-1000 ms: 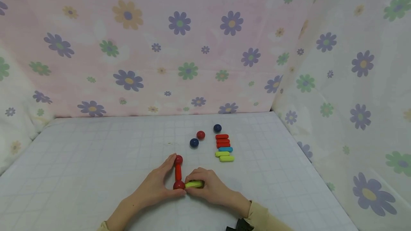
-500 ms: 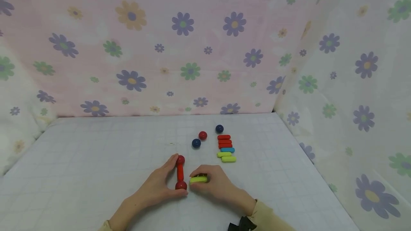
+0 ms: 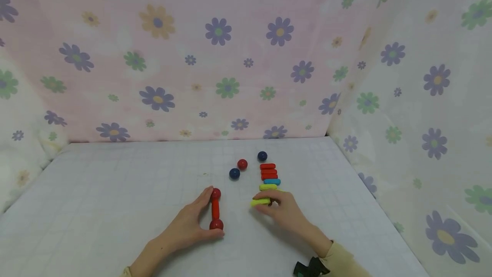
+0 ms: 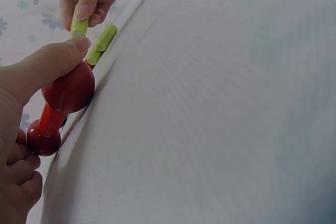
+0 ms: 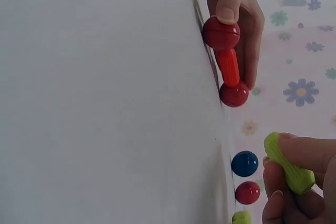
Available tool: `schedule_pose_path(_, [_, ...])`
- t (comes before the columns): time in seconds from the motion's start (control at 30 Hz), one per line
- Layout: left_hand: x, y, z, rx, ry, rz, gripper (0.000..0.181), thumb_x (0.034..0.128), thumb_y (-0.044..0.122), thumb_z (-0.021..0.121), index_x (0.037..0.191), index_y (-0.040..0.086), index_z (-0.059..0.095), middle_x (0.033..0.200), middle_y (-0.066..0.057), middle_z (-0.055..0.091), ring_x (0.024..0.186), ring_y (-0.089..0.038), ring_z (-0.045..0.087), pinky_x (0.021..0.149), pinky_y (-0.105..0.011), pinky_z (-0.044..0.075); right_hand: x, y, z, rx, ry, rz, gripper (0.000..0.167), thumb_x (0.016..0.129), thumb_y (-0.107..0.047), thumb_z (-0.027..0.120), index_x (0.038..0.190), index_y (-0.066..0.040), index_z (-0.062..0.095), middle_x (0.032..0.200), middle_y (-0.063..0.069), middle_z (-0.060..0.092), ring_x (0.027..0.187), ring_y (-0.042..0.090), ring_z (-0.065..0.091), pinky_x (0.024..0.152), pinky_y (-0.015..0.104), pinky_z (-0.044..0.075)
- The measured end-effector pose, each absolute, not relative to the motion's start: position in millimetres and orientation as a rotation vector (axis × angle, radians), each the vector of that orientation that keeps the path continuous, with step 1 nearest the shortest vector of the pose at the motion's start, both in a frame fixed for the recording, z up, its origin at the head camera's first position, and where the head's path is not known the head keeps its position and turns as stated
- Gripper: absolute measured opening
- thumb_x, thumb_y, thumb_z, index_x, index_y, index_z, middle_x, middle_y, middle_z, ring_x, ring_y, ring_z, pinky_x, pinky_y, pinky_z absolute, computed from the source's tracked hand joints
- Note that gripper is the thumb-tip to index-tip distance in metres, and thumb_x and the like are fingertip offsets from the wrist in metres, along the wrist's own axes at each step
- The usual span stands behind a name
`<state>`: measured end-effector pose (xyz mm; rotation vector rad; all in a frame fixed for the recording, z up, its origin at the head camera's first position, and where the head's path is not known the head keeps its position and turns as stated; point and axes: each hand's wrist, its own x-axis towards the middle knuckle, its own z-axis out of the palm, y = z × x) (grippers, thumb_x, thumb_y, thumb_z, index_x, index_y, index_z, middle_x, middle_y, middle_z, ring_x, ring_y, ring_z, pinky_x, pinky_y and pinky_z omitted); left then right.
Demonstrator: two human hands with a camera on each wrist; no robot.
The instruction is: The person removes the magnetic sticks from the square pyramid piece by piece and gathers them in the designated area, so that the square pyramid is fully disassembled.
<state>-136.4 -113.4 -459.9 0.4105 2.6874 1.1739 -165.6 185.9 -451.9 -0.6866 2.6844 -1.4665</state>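
My left hand [image 3: 186,224] holds a red stick [image 3: 215,209] lengthwise between thumb and fingers. The stick has a red ball on each end: the near ball [image 3: 216,224] is against my thumb, the far ball [image 3: 216,193] by my fingertips. Off to the right, my right hand [image 3: 290,215] pinches a yellow-green stick [image 3: 260,202] between thumb and fingers, apart from the red piece. In the right wrist view this ridged yellow-green stick [image 5: 289,163] sits tilted in the grip. Behind the right hand, another yellow-green stick [image 3: 267,187] lies on the table, and one more is mostly covered by the hand.
Several red sticks [image 3: 268,172] and a blue stick [image 3: 272,181] lie in a column on the white table [image 3: 115,191]. Left of them sit a dark blue ball [image 3: 234,174] and a red ball [image 3: 242,164]; another dark blue ball [image 3: 262,156] is farther back. Flowered cloth [image 3: 246,97] stands behind.
My right hand has drawn the yellow-green stick away from the near red ball, moving right and slightly back toward the column of sticks. The left hand keeps its hold on the red piece.
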Motion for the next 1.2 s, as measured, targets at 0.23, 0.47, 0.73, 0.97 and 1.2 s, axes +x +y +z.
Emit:
schedule_pose_path(0.23, [-136.1,-114.3,-459.4,0.412,2.683,1.164,0.119,0.0686,0.064,0.082,0.16,0.017,0.023,0.165,0.0,0.026,0.152,-0.025,0.026,0.117,-0.055,0.032,-167.4,215.6,-454.2,-0.703,2.714,-1.474,0.025,0.088,-0.011,0.076,0.113,-0.014,0.074,0.111,-0.002,0.068,0.09,0.012,0.06,0.079,0.021,0.054])
schedule_pose_path(0.47, [-136.2,-115.4,-458.9,0.402,2.685,1.158,0.119,0.0681,0.065,0.082,0.16,0.018,0.023,0.165,-0.001,0.026,0.152,-0.025,0.027,0.118,-0.054,0.03,-173.0,228.5,-461.3,-0.475,2.792,-1.488,0.025,0.082,-0.019,0.083,0.105,-0.018,0.074,0.099,-0.005,0.072,0.084,0.011,0.06,0.075,0.021,0.052])
schedule_pose_path(0.73, [-134.8,-115.0,-457.1,0.385,2.679,1.162,0.119,0.068,0.064,0.083,0.16,0.018,0.023,0.165,-0.001,0.026,0.152,-0.026,0.027,0.118,-0.055,0.031,-175.3,233.8,-466.2,-0.458,2.817,-1.541,0.023,0.078,-0.022,0.086,0.099,-0.021,0.075,0.095,-0.003,0.07,0.08,0.014,0.057,0.069,0.021,0.05])
schedule_pose_path(0.97, [-135.4,-114.1,-456.5,0.385,2.676,1.156,0.119,0.068,0.064,0.083,0.16,0.018,0.023,0.165,-0.001,0.026,0.152,-0.026,0.027,0.117,-0.055,0.032,-175.9,238.0,-469.9,-0.533,2.854,-1.574,0.023,0.078,-0.018,0.086,0.099,-0.016,0.076,0.094,0.002,0.068,0.08,0.011,0.06,0.071,0.021,0.054])
schedule_pose_path(1.2, [-137.0,-112.3,-456.5,0.359,2.666,1.148,0.119,0.0674,0.064,0.083,0.16,0.021,0.023,0.165,-0.001,0.026,0.151,-0.027,0.027,0.116,-0.056,0.033,-174.9,239.4,-472.8,-0.39,2.915,-1.558,0.031,0.074,-0.013,0.088,0.102,-0.013,0.074,0.094,-0.001,0.071,0.082,0.013,0.061,0.071,0.02,0.052])
